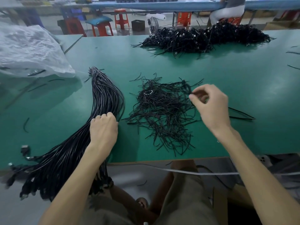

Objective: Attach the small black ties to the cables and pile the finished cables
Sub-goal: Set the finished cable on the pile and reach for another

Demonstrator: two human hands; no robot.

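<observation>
cable bundle (103,101) left of ties (162,111), probably finished pile (203,36) behind

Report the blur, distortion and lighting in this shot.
Head view: the wide-angle lens bows the edges of the green table; the centre pile of ties is sharp; the tie pinched by the right hand is smeared; connector ends of the cable bundle under the left hand blur toward the lower-left corner; light is even, shadows faint; the plastic bag looks washed out.
</observation>
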